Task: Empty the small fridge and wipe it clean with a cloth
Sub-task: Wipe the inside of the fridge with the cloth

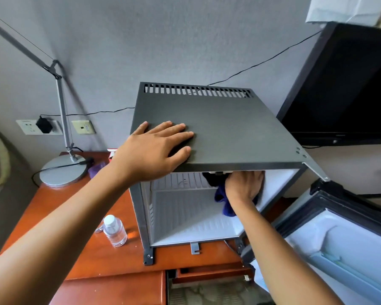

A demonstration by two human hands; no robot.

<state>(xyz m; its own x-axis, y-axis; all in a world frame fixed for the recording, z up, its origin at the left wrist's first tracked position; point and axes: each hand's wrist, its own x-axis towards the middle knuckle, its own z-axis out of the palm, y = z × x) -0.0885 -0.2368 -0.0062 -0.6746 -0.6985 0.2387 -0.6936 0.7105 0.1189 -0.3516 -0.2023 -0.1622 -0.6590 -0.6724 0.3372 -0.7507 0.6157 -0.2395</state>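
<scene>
The right hand (243, 186) presses a blue cloth (223, 201) with its fingers against the upper right inner wall of the fridge (218, 128). The left hand (156, 148) lies flat, fingers spread, on the fridge top. The inside looks empty, so wiping is in hand. Next, I think, the cloth must go down to the floor of the fridge and to the door (343, 245), open beside the right hand. A bottle (114, 231) stands on the surface below the left hand.

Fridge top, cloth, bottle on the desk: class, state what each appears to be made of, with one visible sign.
Fridge top: probably painted sheet metal, matte grey, with punched vent slots. Cloth: soft dark blue fabric, bunched in folds. Bottle: likely clear plastic, see-through with a white cap.
</scene>
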